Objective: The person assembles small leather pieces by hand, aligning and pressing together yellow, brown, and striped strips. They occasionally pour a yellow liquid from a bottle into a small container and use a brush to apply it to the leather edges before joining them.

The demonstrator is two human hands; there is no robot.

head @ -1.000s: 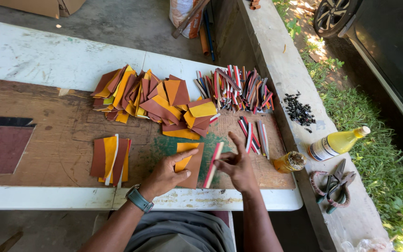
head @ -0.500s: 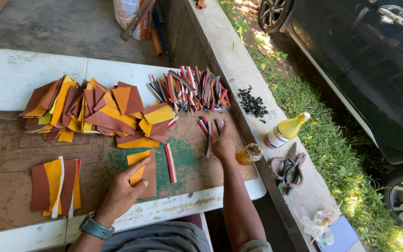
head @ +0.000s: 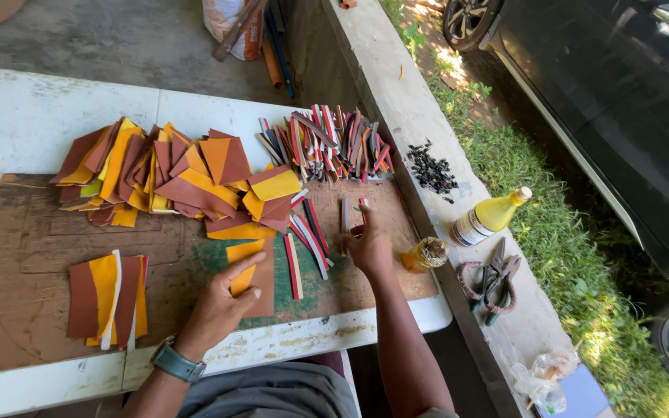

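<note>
Brown-and-yellow panel [head: 251, 272], lower centre of frame on the green mat [head: 203, 263]: we judge it light, thin, flexible, best pinched at an edge. Long axis runs near-vertical in frame. Our left hand [head: 222, 306] presses it flat, fingers spread; our right hand [head: 369, 246] fingers a narrow strip [head: 345, 217], centre-right.

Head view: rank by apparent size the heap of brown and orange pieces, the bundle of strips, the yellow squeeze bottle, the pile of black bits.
1. Heap of brown and orange pieces
2. Bundle of strips
3. Yellow squeeze bottle
4. Pile of black bits
The last two look close; the bits are scattered, so their order is unsure.
</note>
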